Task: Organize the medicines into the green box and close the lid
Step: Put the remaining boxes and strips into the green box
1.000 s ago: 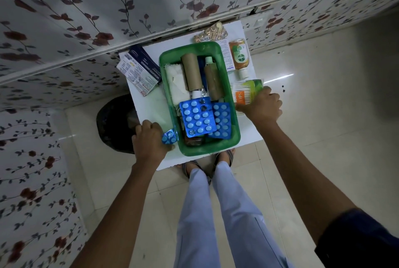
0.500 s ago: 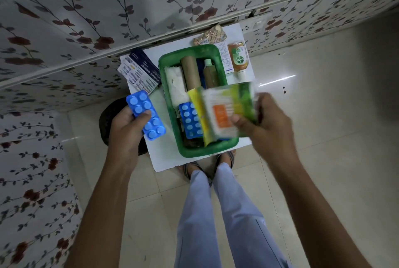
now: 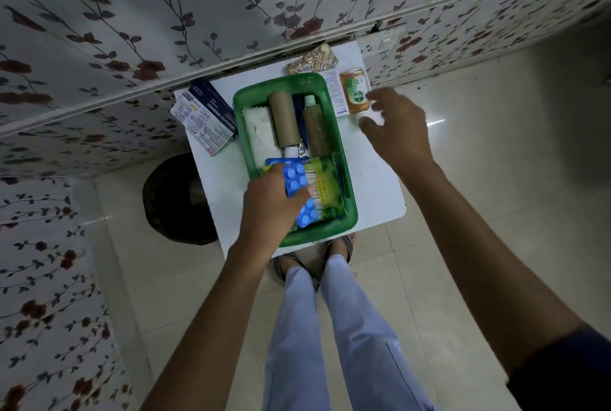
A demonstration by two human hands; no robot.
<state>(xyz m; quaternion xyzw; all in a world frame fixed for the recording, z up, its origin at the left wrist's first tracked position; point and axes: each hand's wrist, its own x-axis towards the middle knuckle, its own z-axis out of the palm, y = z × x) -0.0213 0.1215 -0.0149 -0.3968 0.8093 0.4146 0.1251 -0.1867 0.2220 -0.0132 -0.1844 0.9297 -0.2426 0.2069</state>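
Open-topped green plastic box [image 3: 347, 179] on a white table: over its near-left corner, the left hand [image 3: 269, 209] grips a blue blister strip of tablets [image 3: 297, 194]; beyond its far-right corner, the right hand [image 3: 395, 127] hovers, fingers spread and empty, beside an orange antiseptic bottle [image 3: 355, 94]

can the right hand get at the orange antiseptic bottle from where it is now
Probably yes. The right hand is open and empty, hovering just beside the orange antiseptic bottle, which lies on the white table outside the green box; nothing sits between them.

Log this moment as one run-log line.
left hand: lowering blue blister pack into green box | right hand: open, reaching toward Dettol bottle | lid: unseen
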